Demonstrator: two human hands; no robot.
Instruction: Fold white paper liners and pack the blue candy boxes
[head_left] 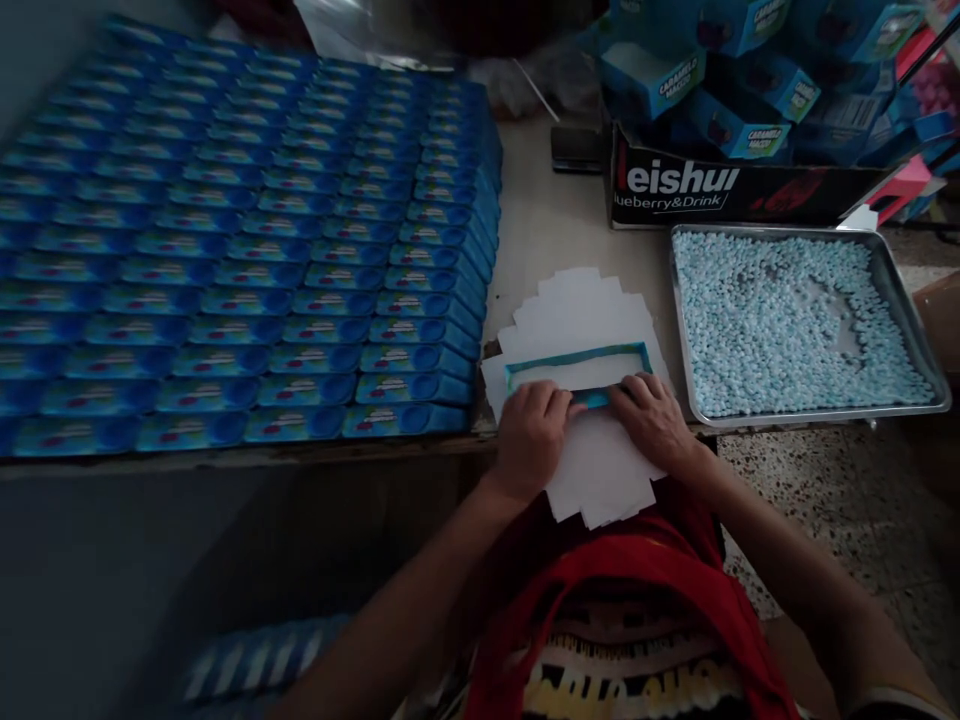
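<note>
The white cards [600, 470] lie in a pile at the edge of the table [529, 225]. On top of them is a long blue-rimmed box [574, 357], white inside. The left hand [534, 430] and right hand [652, 415] have their fingers closed on its near side. They seem to be bending or pressing that side, which calls for an even push from both hands.

Left of the cards are rows of blue packs [247, 270]; their small print is too blurry to read. Right of the cards is a metal tray [821, 416] of pale blue bits [750, 340]. Past the cards, to the right, a black carton [810, 195] says "eishui" and "ueberry&Drink". Blue boxes [750, 138] in it say "CARAMELO", with maybe "MACIZO" below.
</note>
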